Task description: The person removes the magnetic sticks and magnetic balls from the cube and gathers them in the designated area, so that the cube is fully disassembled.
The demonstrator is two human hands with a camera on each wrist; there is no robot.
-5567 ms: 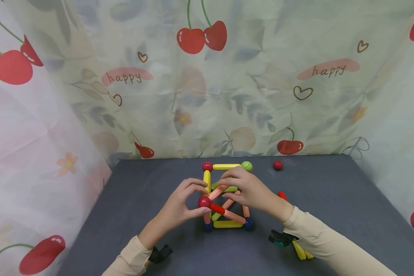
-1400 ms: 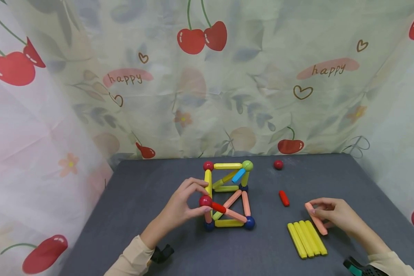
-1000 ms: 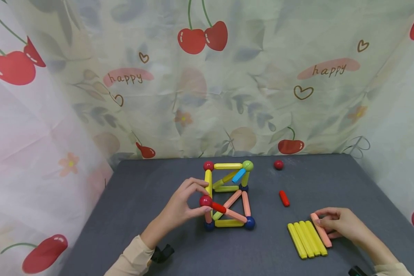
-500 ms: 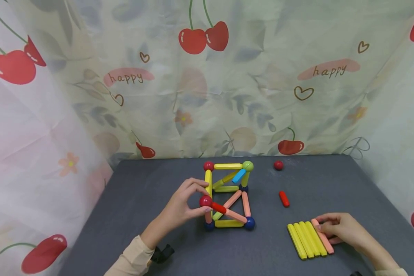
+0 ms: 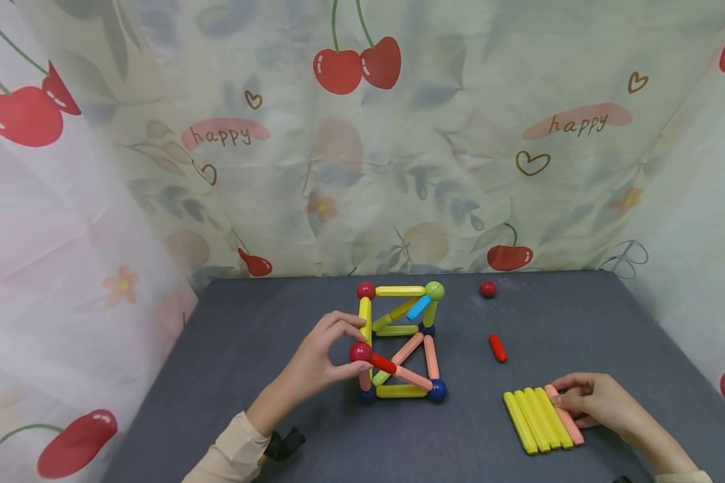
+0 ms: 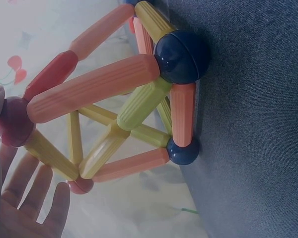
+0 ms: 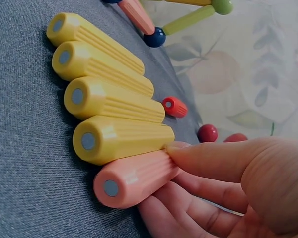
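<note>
My left hand [image 5: 320,355] pinches a red ball [image 5: 360,351] between thumb and fingers, at the near upper left corner of a frame of magnetic sticks and balls. From that ball a short red stick [image 5: 383,363] and a pink stick [image 5: 413,378] slope down to a blue ball [image 5: 438,390]. A short blue stick [image 5: 419,308] juts from the green ball [image 5: 434,290] at the back, its lower end free. On the right, my right hand [image 5: 598,399] grips a pink magnetic stick [image 7: 134,181], which lies against a row of several yellow sticks [image 7: 121,139].
A loose short red stick [image 5: 498,348] lies between the frame and the yellow row. Farther back sits a loose red ball [image 5: 488,289]. Behind the dark tabletop [image 5: 266,302] hangs a printed curtain [image 5: 368,168].
My right hand left the frame and brought a pink stick to the right, then slid it nearer, against the yellow row. My left hand stays on the red ball.
</note>
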